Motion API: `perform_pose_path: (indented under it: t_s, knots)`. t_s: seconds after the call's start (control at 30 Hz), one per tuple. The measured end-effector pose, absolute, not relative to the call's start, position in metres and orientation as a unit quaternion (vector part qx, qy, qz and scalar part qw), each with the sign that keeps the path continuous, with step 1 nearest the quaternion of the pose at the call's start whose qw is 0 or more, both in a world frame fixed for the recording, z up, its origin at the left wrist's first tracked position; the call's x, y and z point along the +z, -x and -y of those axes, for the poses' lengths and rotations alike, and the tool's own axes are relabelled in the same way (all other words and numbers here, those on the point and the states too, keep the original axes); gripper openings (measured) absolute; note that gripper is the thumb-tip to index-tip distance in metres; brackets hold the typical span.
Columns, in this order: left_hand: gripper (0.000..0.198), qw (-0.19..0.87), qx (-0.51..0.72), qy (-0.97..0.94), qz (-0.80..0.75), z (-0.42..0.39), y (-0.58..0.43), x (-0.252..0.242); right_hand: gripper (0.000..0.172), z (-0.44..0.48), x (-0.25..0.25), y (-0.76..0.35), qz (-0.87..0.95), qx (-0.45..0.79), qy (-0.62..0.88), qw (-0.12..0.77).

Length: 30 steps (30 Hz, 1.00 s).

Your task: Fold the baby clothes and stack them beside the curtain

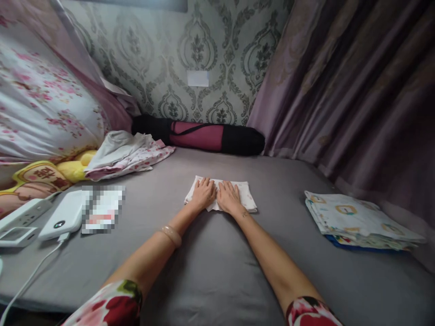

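Note:
A small folded white cloth point(245, 192) with faint pinkish marks lies on the grey bed sheet point(217, 258). Flat on its left half rests my left hand point(204, 192), fingers stretched out. My right hand point(229, 197) presses on the cloth just beside it, also with fingers extended. The two hands lie side by side near the cloth's middle and hide part of it. Neither hand grips anything.
A folded stack of patterned cloths point(360, 219) lies at right. At left are a power strip point(23, 217), a white power bank point(66, 215) with a cable, a blurred packet point(102, 210) and crumpled clothes point(129, 154). A black and maroon bag point(197, 136) lies along the wall.

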<state>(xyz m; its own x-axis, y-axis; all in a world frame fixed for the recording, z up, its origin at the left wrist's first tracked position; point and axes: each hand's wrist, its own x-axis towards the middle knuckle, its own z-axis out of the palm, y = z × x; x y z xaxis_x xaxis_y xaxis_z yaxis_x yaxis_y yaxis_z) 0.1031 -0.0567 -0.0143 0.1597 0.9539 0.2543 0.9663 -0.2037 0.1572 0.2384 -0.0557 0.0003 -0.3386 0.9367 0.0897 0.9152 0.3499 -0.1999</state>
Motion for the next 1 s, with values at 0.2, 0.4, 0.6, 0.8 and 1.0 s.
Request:
perform_pose_path:
  t_s: [0.2,0.4,0.6,0.8,1.0]
  knots:
    - [0.039,0.012,-0.112,0.768,0.631,0.052,-0.093,-0.015,0.050,0.055,0.002,-0.246,0.815,0.082,0.565,0.098]
    - [0.039,-0.009,-0.083,0.768,0.635,0.052,-0.082,-0.015,0.048,0.057,0.003,-0.254,0.797,0.090,0.588,0.102]
    - [0.051,0.007,-0.093,0.750,0.655,0.044,-0.073,-0.022,0.047,0.057,0.000,-0.269,0.774,0.065,0.612,0.147]
    - [0.059,-0.054,-0.071,0.740,0.667,0.041,-0.073,-0.027,0.048,0.059,-0.005,-0.275,0.760,0.097,0.625,0.149]
    - [0.063,-0.063,-0.081,0.736,0.669,0.033,-0.059,-0.025,0.043,0.052,0.002,-0.287,0.773,0.144,0.594,0.169]
